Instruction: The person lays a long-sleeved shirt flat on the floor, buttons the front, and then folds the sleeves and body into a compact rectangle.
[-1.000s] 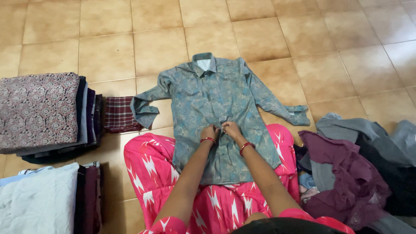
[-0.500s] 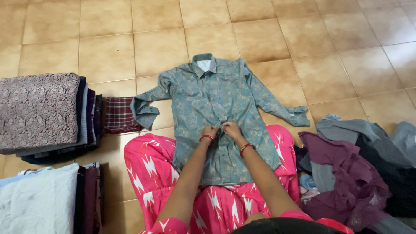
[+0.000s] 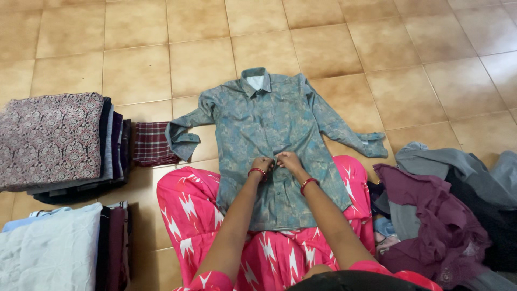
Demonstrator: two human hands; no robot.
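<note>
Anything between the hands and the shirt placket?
Nothing visible. The left hand and right hand both rest directly on the front of the patterned blue-green shirt, fingers pinched at its centre line. The folded stacks and the loose clothes pile lie off to either side.

teal paisley shirt (image 3: 274,124), pink white-patterned garment (image 3: 188,210), maroon plaid cloth (image 3: 152,143)

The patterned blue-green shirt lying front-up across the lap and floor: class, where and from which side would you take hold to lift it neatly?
Probably at the two shoulders of the shirt, either side of the collar, reaching in from the collar end. It lies flat with sleeves spread, so it should hang straight. The left hand and right hand pinch the button placket mid-front.
</note>
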